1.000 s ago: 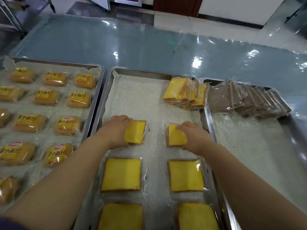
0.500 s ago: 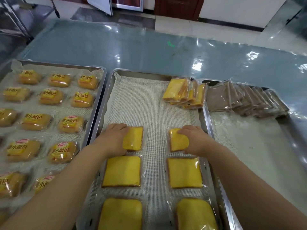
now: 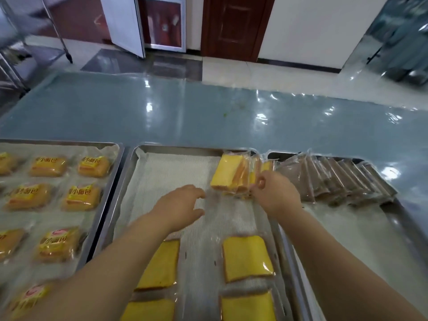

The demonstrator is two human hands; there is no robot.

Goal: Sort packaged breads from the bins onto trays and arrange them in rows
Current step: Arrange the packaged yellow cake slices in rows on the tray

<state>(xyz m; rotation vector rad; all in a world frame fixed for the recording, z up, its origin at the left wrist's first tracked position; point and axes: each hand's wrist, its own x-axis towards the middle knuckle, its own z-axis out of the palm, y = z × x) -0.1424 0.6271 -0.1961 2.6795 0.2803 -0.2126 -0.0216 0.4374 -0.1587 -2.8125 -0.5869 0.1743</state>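
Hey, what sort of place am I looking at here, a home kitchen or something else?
Probably a bakery or food-packing workroom, not a home kitchen: large metal trays hold wrapped buns and yellow slices in rows, on a long table covered in plastic sheet.

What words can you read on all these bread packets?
"小面包": on the yellow labels of the golden wrapped bread rolls in the left metal tray.
Red oval logo above it: too blurred to read.
The clear-wrapped yellow cake slices and wrapped brown slices: no print visible.
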